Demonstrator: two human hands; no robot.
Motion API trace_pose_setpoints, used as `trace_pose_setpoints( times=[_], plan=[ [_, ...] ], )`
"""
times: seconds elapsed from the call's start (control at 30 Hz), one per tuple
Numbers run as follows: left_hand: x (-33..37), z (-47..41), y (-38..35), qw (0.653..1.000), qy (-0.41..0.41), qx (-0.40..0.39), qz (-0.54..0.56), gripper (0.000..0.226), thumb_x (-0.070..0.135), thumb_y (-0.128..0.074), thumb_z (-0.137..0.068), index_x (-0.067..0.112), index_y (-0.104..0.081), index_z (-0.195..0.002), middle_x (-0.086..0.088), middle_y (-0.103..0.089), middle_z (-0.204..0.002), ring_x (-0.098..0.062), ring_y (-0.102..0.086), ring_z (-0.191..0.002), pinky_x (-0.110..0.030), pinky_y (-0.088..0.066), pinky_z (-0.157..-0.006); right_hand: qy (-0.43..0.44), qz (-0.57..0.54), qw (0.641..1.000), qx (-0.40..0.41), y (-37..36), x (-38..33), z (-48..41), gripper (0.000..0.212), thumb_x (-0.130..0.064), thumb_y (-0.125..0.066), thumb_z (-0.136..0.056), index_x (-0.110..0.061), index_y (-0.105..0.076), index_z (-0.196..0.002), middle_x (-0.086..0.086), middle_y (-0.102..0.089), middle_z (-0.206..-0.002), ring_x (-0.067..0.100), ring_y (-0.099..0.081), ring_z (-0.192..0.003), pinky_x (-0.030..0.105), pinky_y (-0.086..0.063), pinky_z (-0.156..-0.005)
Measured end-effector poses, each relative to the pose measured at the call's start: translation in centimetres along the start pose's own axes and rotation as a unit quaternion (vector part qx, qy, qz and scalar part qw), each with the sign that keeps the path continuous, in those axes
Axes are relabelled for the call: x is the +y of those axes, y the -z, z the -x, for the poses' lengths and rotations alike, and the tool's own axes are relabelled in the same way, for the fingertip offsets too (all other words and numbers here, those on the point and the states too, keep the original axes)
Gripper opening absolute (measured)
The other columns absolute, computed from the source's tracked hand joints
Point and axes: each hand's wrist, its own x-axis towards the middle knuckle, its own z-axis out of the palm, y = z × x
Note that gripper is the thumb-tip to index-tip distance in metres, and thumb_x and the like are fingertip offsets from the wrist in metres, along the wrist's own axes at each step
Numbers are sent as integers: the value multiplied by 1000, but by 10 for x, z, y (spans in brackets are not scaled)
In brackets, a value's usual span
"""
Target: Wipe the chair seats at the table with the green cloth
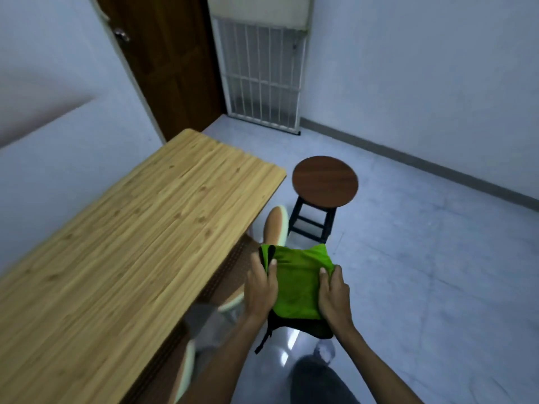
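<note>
fingers (273, 265) pinch green cloth (297, 282) | wooden table (122, 243) left | grey floor (423, 258)

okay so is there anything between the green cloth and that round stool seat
Nothing visible. Both hands, left hand and right hand, hold the green cloth over another seat; the round stool stands beyond, its top bare.

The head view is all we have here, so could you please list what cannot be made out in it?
- Seat under the green cloth: the cloth and both hands, left and right, cover it; only a dark edge shows.
- Chairs tucked at the table: the tabletop hides their seats; motion blur softens what shows.
- Stool legs: partly hidden behind its seat and the cloth.
- Door handle: too blurred for detail.
</note>
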Motion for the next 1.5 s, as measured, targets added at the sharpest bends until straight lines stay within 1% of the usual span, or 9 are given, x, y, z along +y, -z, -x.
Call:
trace_pose_setpoints(
  times=[0.1, 0.27, 0.47, 0.63, 0.77, 0.9, 1.1, 1.3, 1.5],
  plan=[
    [47, -48, -57, 999, -44, -2, -2, 40, 29, -48, -102, 6, -42, -134, -24, -61, -126, -35, -60, -111, -46, -50, -88, 18, 21, 999, 33, 41, 0, -72, 28, -37, -37, -103, -27, -31, -78, 5, -53, -63, 19, -54, -58, 32, -31, -48],
    [99, -134, -139, 996, -73, -19, -40, 23, 39, -41, -102, 18, -39, -109, -18, -65, -89, -41, -65, -81, -42, -43, -59, 65, 68, 995, 45, 85, -3, -194, 8, -33, -36, -103, -29, -43, -101, -11, -55, -69, 0, -49, -60, 25, -33, -50],
    [108, -251, -199, 997, -46, -29, -52, 26, 37, -41, -103, 12, -40, -111, -20, -65, -89, -44, -63, -80, -50, -50, -62, 65, 94, 993, 37, 67, -6, -329, 14, -29, -37, -103, -21, -46, -110, 3, -61, -83, 30, -58, -77, 33, -35, -63],
    [81, -355, -257, 996, 12, -42, -79, 29, 36, -40, -104, 8, -40, -112, -22, -63, -92, -45, -63, -81, -48, -49, -61, 23, 147, 989, 14, 24, 10, -449, 15, -27, -36, -103, -16, -45, -107, 14, -64, -88, 38, -61, -81, 37, -41, -63],
    [74, -398, -280, 995, 29, -48, -88, 38, 37, -38, -104, 4, -43, -123, -25, -64, -109, -48, -63, -96, -55, -52, -74, 18, 192, 981, 22, 5, 17, -496, 17, -31, -35, -103, -16, -43, -108, 18, -64, -85, 39, -60, -75, 35, -35, -58],
    [54, -433, -321, 987, 59, -65, -135, 45, 37, -37, -105, 4, -42, -134, -28, -66, -106, -49, -63, -92, -48, -47, -71, 14, 255, 967, 21, -9, 46, -551, 18, -36, -32, -103, -19, -37, -105, 17, -62, -78, 39, -60, -69, 36, -35, -55],
    [34, -459, -344, 977, 107, -87, -164, 55, 47, -32, -104, 15, -31, -150, -20, -55, -139, -46, -57, -117, -56, -47, -93, 38, 319, 947, -20, -24, 81, -599, 24, -43, -27, -102, -21, -35, -109, 19, -65, -77, 43, -62, -67, 38, -37, -57],
    [17, -465, -344, 956, 119, -81, -254, 47, 44, -35, -104, 16, -34, -142, -24, -68, -108, -47, -66, -92, -51, -51, -74, 63, 379, 920, -73, -29, 92, -616, 29, -42, -34, -102, -18, -30, -115, 21, -66, -75, 42, -63, -65, 37, -36, -54],
    [43, -458, -316, 939, 218, -90, -249, 65, 55, -41, -99, 6, -32, -139, -23, -62, -122, -44, -63, -106, -50, -53, -80, 102, 468, 871, -106, -16, 46, -625, 60, -56, -45, -90, -9, -39, -126, 21, -53, -113, 40, -56, -96, 49, -47, -70]
  ],
)
